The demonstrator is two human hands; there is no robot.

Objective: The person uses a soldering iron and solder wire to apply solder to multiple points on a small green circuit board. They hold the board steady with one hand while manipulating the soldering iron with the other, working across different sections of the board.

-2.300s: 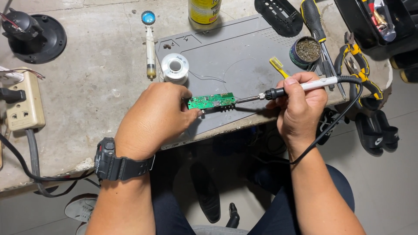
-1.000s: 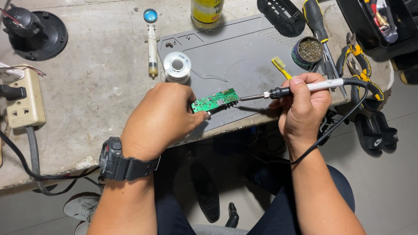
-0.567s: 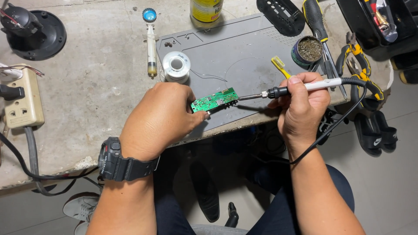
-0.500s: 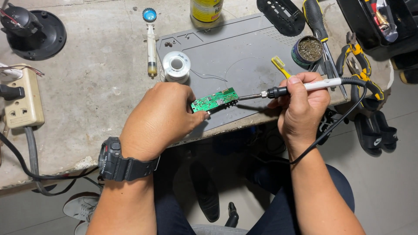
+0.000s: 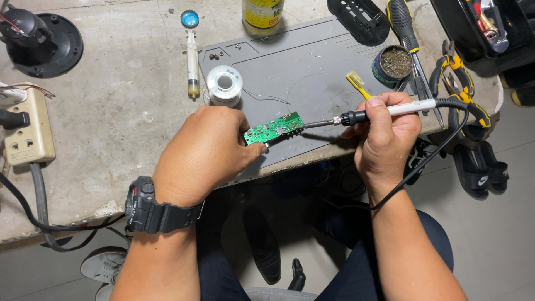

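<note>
The left hand [image 5: 203, 153] pinches a small green circuit board [image 5: 273, 128] by its left end, fingers closed on it, holding it just over the near edge of a grey mat [image 5: 312, 61] that lies on the concrete bench [image 5: 106, 111]. A black watch [image 5: 153, 209] sits on that wrist.

The right hand [image 5: 387, 139] is wrapped around a soldering iron [image 5: 384, 111] — white handle, black collar, fingers shut on the grip. Its metal tip points left and reaches the right end of the board; whether it quite touches cannot be told. The iron's black cord [image 5: 446, 139] loops off the bench edge and down past the right forearm.

On the mat behind the board stands a spool of solder wire [image 5: 224, 85], with a thin strand trailing to the right. Left of the spool, on bare concrete, lies a syringe [image 5: 192, 61] with a blue plunger cap. A yellow can [image 5: 262, 14] stands at the mat's far edge. To the right sit a round tin of brass wool [image 5: 393, 62], a yellow brush [image 5: 356, 83] just beside the right thumb, a screwdriver [image 5: 404, 28] and yellow-handled pliers [image 5: 460, 83].

At the far left — a beige power strip [image 5: 25, 131] and a round black stand [image 5: 42, 36].
</note>
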